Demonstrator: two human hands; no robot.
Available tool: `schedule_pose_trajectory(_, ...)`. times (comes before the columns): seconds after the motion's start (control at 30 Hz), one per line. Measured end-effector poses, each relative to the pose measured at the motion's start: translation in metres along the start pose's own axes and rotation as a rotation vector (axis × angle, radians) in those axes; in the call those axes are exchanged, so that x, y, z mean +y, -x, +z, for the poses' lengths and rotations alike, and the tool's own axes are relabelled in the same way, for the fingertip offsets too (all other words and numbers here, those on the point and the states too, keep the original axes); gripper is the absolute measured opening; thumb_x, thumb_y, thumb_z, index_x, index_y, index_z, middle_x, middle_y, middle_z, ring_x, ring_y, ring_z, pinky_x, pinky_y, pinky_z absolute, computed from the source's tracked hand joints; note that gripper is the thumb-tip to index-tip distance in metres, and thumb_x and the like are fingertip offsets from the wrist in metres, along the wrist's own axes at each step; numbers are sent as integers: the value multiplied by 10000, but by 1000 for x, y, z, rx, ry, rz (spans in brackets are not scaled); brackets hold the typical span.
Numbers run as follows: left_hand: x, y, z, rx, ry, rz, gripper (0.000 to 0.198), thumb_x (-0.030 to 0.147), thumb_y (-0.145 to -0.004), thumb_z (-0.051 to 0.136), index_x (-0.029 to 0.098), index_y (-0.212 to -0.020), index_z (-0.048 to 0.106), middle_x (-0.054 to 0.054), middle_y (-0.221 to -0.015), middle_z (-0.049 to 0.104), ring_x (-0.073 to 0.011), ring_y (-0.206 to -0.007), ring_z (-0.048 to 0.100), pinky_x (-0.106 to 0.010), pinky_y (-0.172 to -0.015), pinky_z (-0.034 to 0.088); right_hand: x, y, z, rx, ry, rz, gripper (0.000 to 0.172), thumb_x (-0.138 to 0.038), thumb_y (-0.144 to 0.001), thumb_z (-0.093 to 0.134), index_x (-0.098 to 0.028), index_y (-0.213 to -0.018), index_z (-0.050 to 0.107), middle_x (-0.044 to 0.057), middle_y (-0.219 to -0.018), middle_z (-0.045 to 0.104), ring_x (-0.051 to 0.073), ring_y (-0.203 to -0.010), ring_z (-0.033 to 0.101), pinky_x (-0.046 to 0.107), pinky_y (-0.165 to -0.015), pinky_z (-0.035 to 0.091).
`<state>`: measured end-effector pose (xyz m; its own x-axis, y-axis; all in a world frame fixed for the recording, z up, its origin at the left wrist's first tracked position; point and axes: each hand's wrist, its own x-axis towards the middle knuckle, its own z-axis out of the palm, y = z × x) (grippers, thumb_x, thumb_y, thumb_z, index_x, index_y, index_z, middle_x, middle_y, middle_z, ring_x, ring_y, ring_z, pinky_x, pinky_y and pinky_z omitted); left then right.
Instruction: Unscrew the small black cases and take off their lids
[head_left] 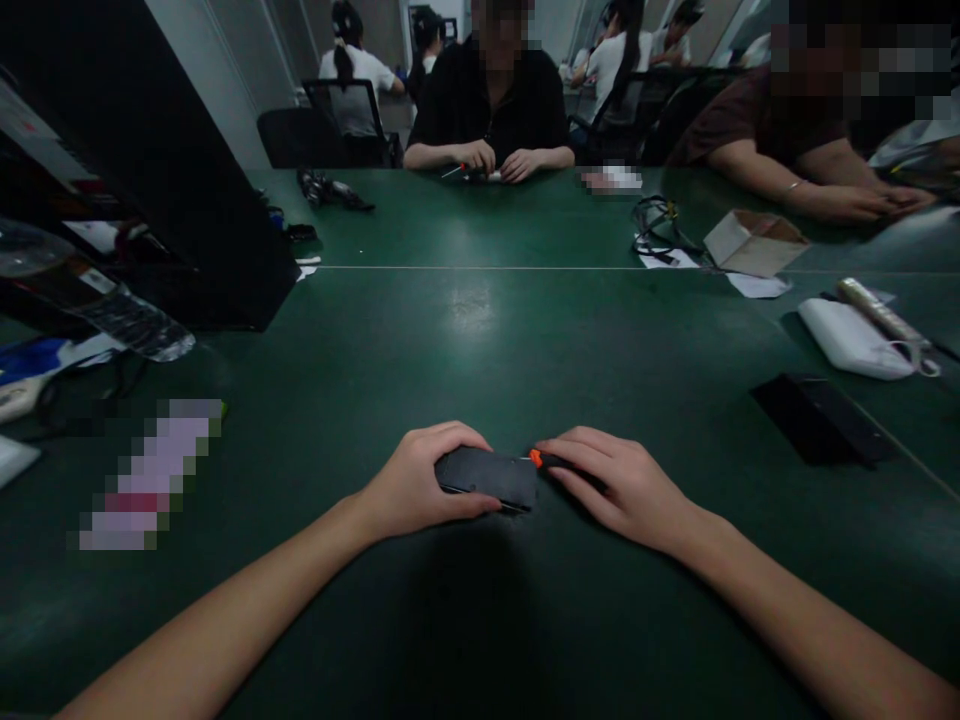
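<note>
Near the middle of the green table [360, 360], my left hand [420, 480] grips a dark, flat rectangular case [495, 477] by its left end, fingers along the far side and thumb along the near side. A thin gap shows along the near edge of the case. My right hand [611, 485] is closed around a screwdriver [535, 459] with a black and orange handle. Its thin metal shaft points left and meets the case's upper right corner; whether the tip sits in a screw is too small to tell.
On the right lie a black flat panel [821, 418], a white pouch [855, 338], an open cardboard box [754, 242] and coiled cables [660, 225]. A plastic bottle [142, 315] and a blurred-out packet [154, 480] are at left. A person [491, 100] works opposite.
</note>
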<state>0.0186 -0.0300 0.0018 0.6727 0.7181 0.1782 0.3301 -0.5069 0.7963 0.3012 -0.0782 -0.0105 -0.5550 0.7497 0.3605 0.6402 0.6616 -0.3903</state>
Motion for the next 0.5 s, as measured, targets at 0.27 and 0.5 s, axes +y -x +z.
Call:
schedule_pose_trajectory(0.27, 3, 1, 0, 0, 29, -21, 417, 385, -732, 874, 180, -1053, 705, -57, -1059, 737, -208, -961, 687, -307, -873, 507, -3, 0, 0, 0, -33, 19, 257, -201, -1006, 525, -185, -1247, 612, 73, -1078, 723, 159, -918, 685, 284, -776, 560)
schedule_pose_trajectory(0.5, 6, 1, 1, 2, 2, -11, 401, 408, -763, 844, 186, -1068, 707, -68, -1076, 738, -220, -990, 684, -329, -910, 504, -1, 0, 0, -30, -32, 22, 236, -257, -1022, 497, -190, -1209, 625, 71, -1022, 721, 161, -860, 682, 287, -736, 549)
